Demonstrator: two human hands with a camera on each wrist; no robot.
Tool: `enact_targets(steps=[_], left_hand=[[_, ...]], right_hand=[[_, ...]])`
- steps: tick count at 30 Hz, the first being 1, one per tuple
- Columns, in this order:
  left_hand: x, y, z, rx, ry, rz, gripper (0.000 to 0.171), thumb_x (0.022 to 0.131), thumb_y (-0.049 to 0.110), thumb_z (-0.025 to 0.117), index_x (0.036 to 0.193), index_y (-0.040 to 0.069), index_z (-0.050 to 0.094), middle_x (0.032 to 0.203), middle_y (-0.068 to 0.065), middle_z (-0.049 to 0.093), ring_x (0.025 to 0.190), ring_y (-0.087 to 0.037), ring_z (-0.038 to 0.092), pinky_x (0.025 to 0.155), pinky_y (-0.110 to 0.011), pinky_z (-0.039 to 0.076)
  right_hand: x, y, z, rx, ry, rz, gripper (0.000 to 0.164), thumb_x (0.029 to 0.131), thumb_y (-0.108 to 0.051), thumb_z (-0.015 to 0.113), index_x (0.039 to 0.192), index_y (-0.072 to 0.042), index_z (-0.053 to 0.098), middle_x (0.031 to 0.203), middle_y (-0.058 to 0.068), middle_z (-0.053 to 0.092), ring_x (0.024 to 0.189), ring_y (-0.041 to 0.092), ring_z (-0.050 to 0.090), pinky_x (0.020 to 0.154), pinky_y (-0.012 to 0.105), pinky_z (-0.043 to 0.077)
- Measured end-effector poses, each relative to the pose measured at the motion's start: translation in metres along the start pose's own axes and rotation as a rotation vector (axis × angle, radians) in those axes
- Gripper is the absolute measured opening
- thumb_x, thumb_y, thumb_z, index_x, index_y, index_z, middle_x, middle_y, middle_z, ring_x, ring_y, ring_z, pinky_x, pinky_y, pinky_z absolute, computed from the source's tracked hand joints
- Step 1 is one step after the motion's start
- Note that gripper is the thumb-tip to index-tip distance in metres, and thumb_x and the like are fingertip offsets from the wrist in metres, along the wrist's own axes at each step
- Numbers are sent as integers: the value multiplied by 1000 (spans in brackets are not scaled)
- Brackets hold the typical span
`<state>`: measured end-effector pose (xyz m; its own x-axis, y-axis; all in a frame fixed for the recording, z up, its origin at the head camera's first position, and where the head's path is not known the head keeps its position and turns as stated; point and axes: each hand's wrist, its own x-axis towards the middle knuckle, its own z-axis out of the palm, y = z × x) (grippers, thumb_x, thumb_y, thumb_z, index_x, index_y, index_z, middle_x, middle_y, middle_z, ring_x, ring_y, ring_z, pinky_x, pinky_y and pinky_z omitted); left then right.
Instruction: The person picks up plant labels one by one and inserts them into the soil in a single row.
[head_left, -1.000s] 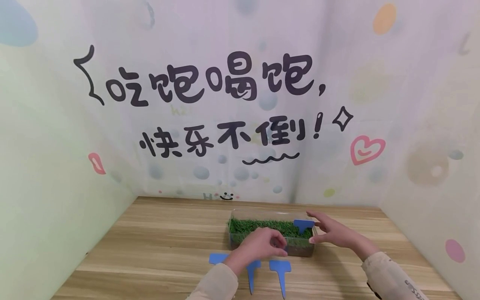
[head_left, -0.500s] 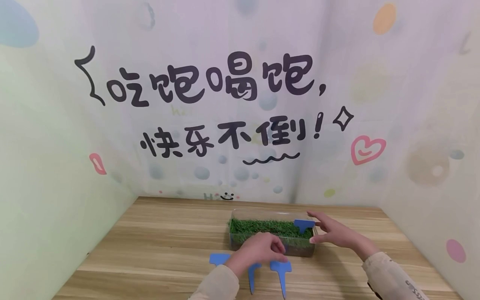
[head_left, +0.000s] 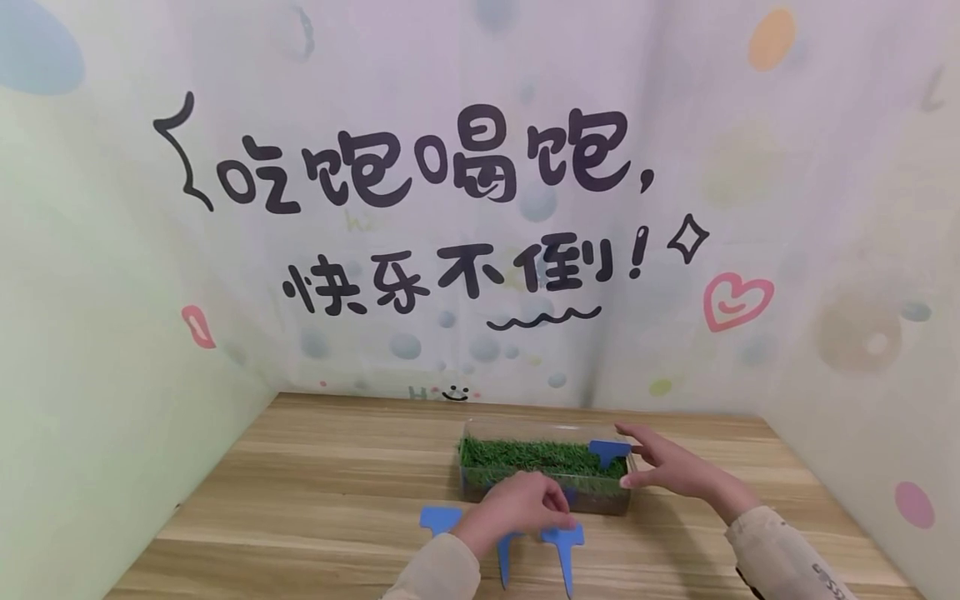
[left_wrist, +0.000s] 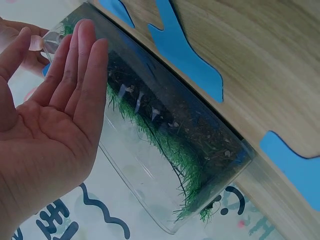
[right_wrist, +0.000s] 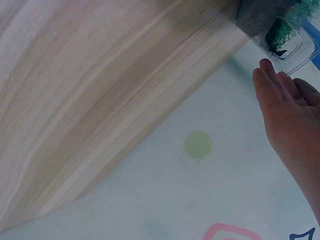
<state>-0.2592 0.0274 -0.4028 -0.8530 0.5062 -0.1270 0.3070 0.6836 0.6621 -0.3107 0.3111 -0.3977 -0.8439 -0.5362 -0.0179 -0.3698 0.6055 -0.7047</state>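
Observation:
A clear plastic box [head_left: 543, 503] filled with green artificial-looking grass [head_left: 502, 454] over dark soil sits on the table. One blue T-shaped plant label [head_left: 609, 452] stands in the grass at its right end. In front of the box lie three more blue labels, the left one [head_left: 441, 518], the middle one [head_left: 505, 562] partly behind the left hand, and the right one [head_left: 565, 550]. My left hand [head_left: 519, 507] hovers around the right label's head, fingers loosely bent; its palm looks bare in the left wrist view. My right hand [head_left: 670, 463] holds the box's right end, thumb at the front corner, forefinger toward the back.
The wood-grain table [head_left: 315, 467] ends at a printed cloth backdrop [head_left: 420, 350] with black lettering. Pale side panels [head_left: 112, 400] rise on both sides. The box stands near the back of the table, right of the middle.
My left hand has come down and slightly nearer, away from the box front to the right label's head. My right hand stays at the box end.

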Motion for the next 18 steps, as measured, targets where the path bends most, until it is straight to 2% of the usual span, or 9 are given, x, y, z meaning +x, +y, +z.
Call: enact_targets(steps=[11, 18], left_hand=[[3, 1, 4, 50, -5, -27, 17, 88, 39, 76, 91, 22, 74, 84, 11, 68, 79, -8, 60, 72, -30, 50], [2, 2, 6, 32, -24, -45, 17, 88, 39, 75, 90, 22, 74, 83, 11, 67, 78, -9, 60, 71, -31, 51]], right_hand=[[0, -2, 0, 7, -4, -1, 88, 93, -24, 72, 154, 9, 18, 158, 37, 18, 139, 62, 29, 112, 69, 27], [0, -2, 0, -1, -2, -5, 88, 92, -24, 72, 154, 9, 18, 158, 37, 18, 138, 62, 30, 112, 69, 27]])
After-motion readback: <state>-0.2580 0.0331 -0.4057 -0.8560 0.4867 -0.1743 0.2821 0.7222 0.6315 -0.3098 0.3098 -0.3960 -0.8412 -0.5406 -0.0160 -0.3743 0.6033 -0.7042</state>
